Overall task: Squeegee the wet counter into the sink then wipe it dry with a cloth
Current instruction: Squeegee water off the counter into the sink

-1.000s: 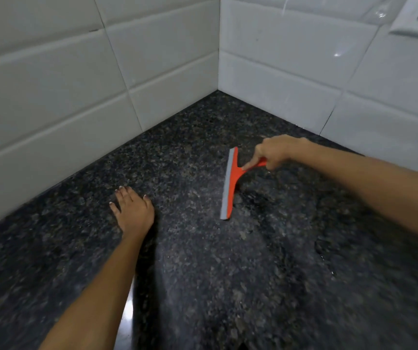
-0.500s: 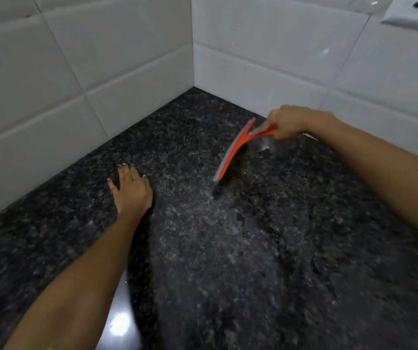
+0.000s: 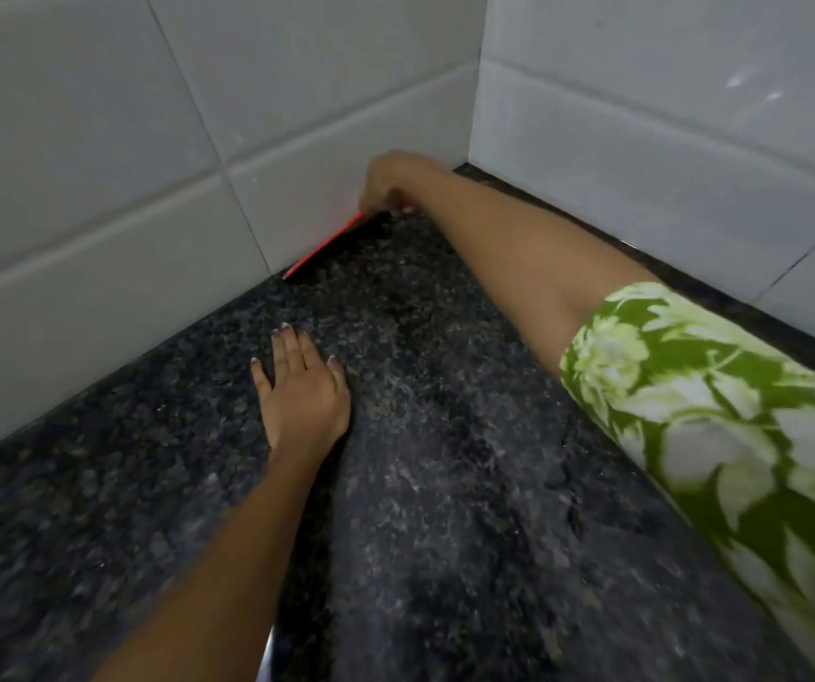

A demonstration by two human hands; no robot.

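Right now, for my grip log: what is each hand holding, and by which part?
The right hand grips the squeegee by its handle; the left hand lies flat on the counter, holding nothing.

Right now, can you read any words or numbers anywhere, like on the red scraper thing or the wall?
None: no words, numbers or signs show.
The squeegee shows only a plain red edge.
The wall tiles are blank.
The sleeve bears a leaf print, no letters.
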